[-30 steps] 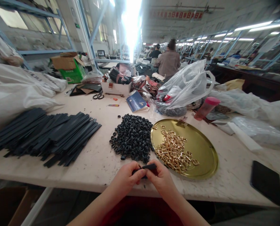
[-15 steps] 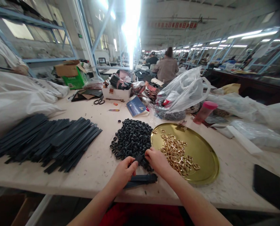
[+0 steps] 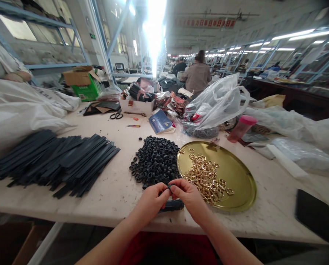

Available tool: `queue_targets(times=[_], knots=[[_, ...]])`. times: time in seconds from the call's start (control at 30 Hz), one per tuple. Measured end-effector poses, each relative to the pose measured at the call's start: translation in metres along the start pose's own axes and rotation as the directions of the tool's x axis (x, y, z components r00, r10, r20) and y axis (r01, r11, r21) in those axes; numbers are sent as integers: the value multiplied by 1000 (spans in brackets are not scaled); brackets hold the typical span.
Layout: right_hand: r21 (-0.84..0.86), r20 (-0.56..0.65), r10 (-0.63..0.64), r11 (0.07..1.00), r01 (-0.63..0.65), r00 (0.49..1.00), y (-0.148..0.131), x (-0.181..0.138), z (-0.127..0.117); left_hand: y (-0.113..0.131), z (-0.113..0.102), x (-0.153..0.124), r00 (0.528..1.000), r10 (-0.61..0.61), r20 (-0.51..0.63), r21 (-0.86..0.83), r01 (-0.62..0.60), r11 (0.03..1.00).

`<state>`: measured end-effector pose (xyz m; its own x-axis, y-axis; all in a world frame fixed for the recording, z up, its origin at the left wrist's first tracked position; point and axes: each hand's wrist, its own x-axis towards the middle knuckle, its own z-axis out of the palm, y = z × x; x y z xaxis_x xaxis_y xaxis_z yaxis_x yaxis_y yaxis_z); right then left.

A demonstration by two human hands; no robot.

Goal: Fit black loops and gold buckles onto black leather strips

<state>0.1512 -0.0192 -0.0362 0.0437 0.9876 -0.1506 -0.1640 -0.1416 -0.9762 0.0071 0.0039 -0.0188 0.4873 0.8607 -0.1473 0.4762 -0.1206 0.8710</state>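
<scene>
My left hand (image 3: 150, 201) and my right hand (image 3: 189, 198) meet at the near table edge, fingertips pinched together on a small black loop (image 3: 169, 186). A black strap (image 3: 172, 205) lies under the hands on the table. Just beyond them is a heap of black loops (image 3: 156, 161). To its right a round gold tray (image 3: 237, 176) holds several gold buckles (image 3: 207, 176). A spread pile of black straps (image 3: 56, 160) lies to the left.
A black phone (image 3: 313, 214) lies at the right near edge. A pink-capped bottle (image 3: 240, 128), clear plastic bags (image 3: 216, 105), a blue booklet (image 3: 160, 121), scissors (image 3: 116, 116) and a white box (image 3: 136, 105) crowd the far side. A white sack (image 3: 17, 110) sits left. A person's back (image 3: 196, 75) is beyond.
My hands reached into the loop heap, leaving the strap on the table, then drew back toward me. Both now pinch a single black loop above the strap.
</scene>
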Motion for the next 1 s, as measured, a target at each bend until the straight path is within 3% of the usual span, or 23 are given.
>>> queue_targets(times=[0.13,0.23,0.33,0.47,0.6,0.83,1.0], knots=[[-8,-51,0,1000,-1,999,3,-5,0,1,0,-5,1000,20,-19,-159,-23,987],[16,2,16,1000,-16,1000,0,-10,1,2,1,-8,1000,30,-7,-247,-31,968],[203,57,46,978,-56,997,-4,-15,4,3,0,-10,999,21,34,-281,-10,960],[371,159,165,904,-214,973,-9,-18,5,4,-1,-11,996,-16,86,-275,39,961],[338,289,240,880,-333,927,-10,-20,1,3,-4,-12,997,-27,71,-192,41,981],[346,453,304,807,-479,838,-4,-25,-5,3,-8,-14,998,-55,-40,130,60,990],[325,452,281,832,-450,846,1,-28,0,3,-5,-13,998,-46,-34,165,51,985]])
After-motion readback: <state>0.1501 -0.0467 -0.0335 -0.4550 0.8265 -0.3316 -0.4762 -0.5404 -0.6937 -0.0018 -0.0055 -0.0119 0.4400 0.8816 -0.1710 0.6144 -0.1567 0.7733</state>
